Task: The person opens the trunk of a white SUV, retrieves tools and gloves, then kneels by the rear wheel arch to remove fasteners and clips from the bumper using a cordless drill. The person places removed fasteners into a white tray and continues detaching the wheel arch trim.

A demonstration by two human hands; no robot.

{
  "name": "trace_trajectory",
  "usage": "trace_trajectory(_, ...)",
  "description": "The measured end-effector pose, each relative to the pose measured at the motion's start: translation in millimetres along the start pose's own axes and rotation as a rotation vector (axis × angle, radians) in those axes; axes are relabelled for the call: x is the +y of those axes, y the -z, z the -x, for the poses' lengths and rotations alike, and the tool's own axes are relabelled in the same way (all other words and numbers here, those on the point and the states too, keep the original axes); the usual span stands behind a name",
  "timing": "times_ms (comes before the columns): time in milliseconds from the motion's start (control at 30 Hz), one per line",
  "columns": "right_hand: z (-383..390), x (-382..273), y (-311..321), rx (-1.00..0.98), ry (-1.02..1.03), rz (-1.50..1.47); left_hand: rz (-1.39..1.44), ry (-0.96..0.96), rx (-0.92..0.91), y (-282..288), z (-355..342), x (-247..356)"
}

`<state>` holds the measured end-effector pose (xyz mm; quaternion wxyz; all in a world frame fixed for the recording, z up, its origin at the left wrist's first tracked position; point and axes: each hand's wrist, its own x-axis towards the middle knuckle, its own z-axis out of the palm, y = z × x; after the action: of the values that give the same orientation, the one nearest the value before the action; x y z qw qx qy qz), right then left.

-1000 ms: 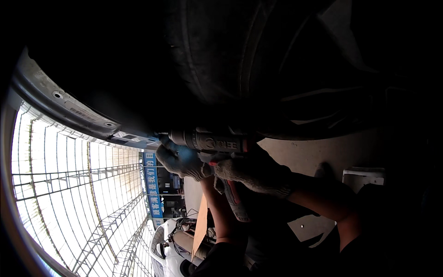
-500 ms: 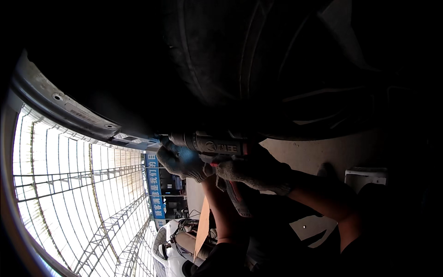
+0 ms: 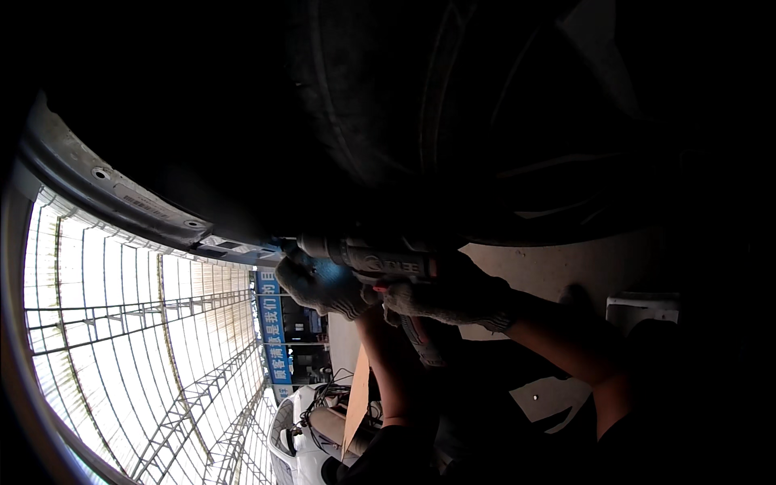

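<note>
Two gloved hands grip one power tool (image 3: 380,260) under a dark car underside (image 3: 485,121). Left hand (image 3: 319,283) wraps closed around its front end, right hand (image 3: 444,297) closes behind on its body. Tool nose points toward a grey panel edge (image 3: 121,202) just beyond the left hand.

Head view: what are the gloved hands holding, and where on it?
A power tool: the right hand wraps its handle, the left hand cups the front of its body.
</note>
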<state>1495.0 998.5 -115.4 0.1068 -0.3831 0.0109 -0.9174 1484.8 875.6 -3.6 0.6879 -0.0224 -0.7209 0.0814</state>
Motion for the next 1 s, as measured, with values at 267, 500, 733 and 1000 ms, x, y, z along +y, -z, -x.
trace_trajectory(267, -1, 10, 22, -0.073, 0.010, 0.110, 0.123, -0.309, -0.130, -1, 5, 1)
trace_trajectory(500, -2, 17, 22, 0.006, 0.172, 0.189, 0.161, -0.296, -0.118, 1, 5, -6)
trace_trajectory(733, 2, -1, 33, -0.042, -0.060, 0.373, 0.098, -0.141, -0.158, 7, 6, -9)
trace_trajectory(1000, 47, -72, 34, 0.045, -0.162, 0.797, 0.388, 0.616, -0.364, 37, 48, 7)
